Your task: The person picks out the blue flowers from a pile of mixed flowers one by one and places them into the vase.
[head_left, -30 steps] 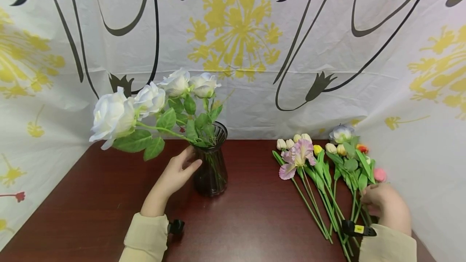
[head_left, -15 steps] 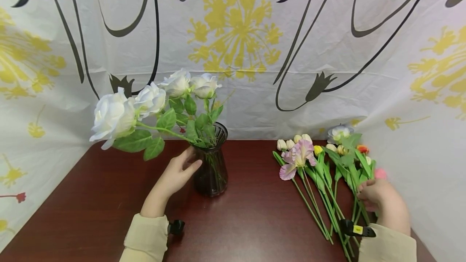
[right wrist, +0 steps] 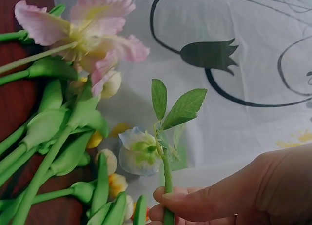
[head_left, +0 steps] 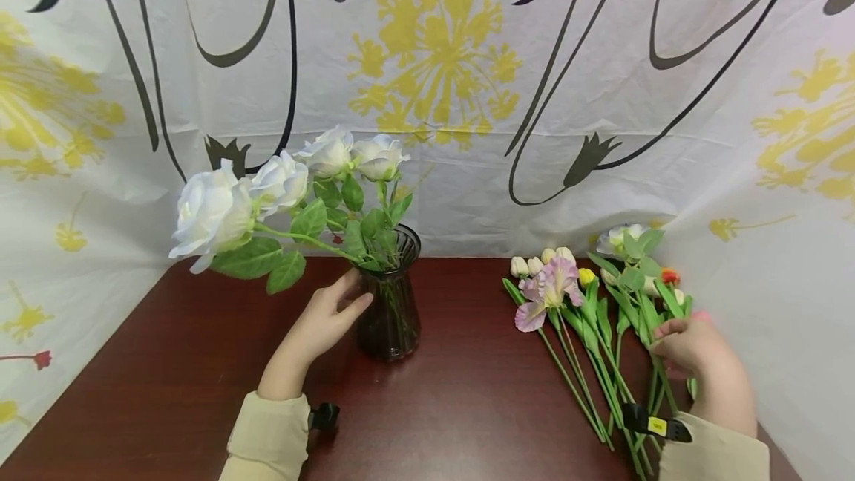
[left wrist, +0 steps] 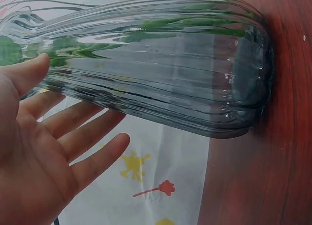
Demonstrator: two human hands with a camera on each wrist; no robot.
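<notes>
A dark ribbed glass vase (head_left: 390, 325) stands upright on the table, holding several white roses (head_left: 215, 212) that lean left. My left hand (head_left: 326, 323) is at the vase's left side, just below its rim. In the left wrist view, its fingers (left wrist: 80, 125) extend behind the glass, fairly straight and spread, with the thumb towards the near side. At the right, my right hand (head_left: 698, 355) pinches the green stem (right wrist: 167, 178) of another white rose between thumb and fingers. That rose's bloom (right wrist: 139, 154) points away from the hand; leaves grow along its stem.
Left of my right hand lie a pink iris (head_left: 549, 289) and several tulips (head_left: 586, 278) with long green stems on the dark red table (head_left: 454, 392). Something pink shows beside the hand. A patterned white cloth (head_left: 461, 199) hangs behind and at both sides.
My right hand has moved slightly upward with the white rose; its bloom and leaves have shifted a little left and lie higher over the other flowers. The left hand and vase stay put.
</notes>
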